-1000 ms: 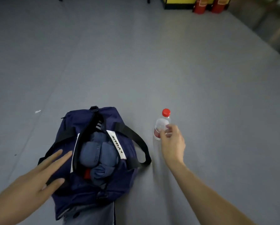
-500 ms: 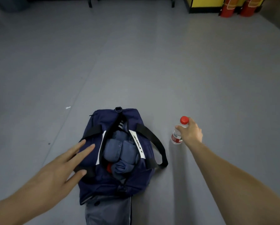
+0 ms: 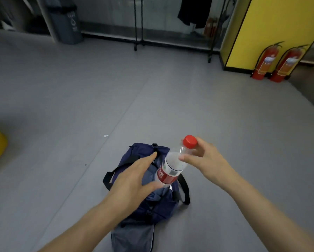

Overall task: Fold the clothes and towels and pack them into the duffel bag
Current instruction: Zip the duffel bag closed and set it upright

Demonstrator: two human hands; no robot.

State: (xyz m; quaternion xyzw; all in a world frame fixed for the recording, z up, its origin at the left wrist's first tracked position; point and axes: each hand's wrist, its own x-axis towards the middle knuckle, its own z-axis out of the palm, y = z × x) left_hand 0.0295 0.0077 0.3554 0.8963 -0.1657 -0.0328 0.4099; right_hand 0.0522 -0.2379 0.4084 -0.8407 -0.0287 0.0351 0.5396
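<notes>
In the head view, my right hand (image 3: pixel 205 159) sits right of centre in the lower half. Its fingers are curled round the neck of a clear plastic water bottle with a red cap and red label (image 3: pixel 170 170), with the thumb pressed on the shoulder. The bottle is tilted, cap toward the upper right, and held in the air above the bag.

My left hand (image 3: pixel 134 179) reaches in from the lower left with its fingers stretched out and spread, gripping nothing. Its thumb lies just at the bottle's base, though I cannot tell if it touches.

Under both hands the navy blue fabric duffel bag with black straps (image 3: pixel 163 210) lies unzipped on the grey floor (image 3: pixel 79 106), in the lower middle of the frame. Folded blue denim clothes (image 3: pixel 159 195) show inside it. A grey garment (image 3: pixel 132 237) lies against the bag's near end at the bottom edge.

Two red fire extinguishers (image 3: pixel 265 62) stand at the upper right.
</notes>
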